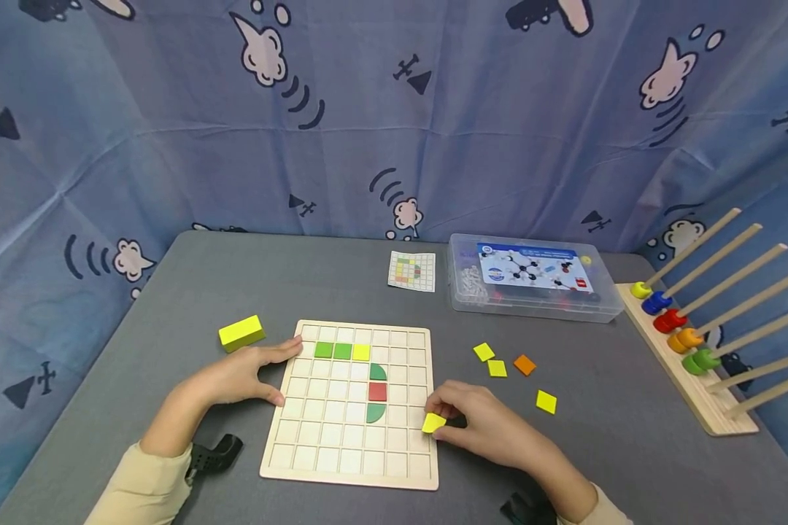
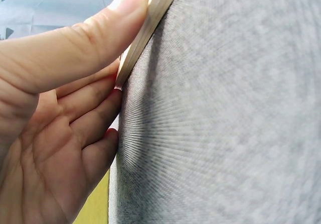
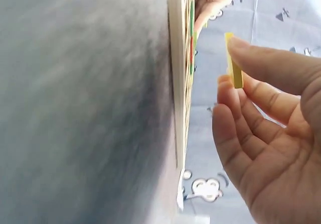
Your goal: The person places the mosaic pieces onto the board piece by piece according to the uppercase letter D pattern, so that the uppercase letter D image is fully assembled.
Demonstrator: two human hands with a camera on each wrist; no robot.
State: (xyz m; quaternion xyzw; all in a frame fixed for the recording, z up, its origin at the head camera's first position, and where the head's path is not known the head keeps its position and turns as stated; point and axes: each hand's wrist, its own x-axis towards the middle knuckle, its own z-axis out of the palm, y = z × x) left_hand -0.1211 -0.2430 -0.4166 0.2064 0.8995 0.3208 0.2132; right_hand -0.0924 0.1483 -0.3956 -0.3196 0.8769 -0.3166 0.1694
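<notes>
A wooden grid board (image 1: 328,467) lies on the grey table, holding two green squares (image 1: 333,351), a yellow square (image 1: 361,353), a red square (image 1: 377,392) and two green quarter-round pieces (image 1: 377,372). Along the board's left edge, my left hand (image 1: 239,375) rests with thumb and fingers spread and fairly straight, touching the rim. My right hand (image 1: 482,424) pinches a yellow square tile (image 1: 433,423) between thumb and fingertips at the board's right edge. Seen from the right wrist, that tile (image 3: 235,68) is edge-on, raised above the board's surface.
Right of the board lie several loose yellow tiles (image 1: 546,402) and an orange one (image 1: 524,364). A yellow block (image 1: 241,333) sits beyond my left hand. Farther back are a pattern card (image 1: 411,271) and a clear plastic box (image 1: 532,277); a peg rack (image 1: 689,357) stands far right.
</notes>
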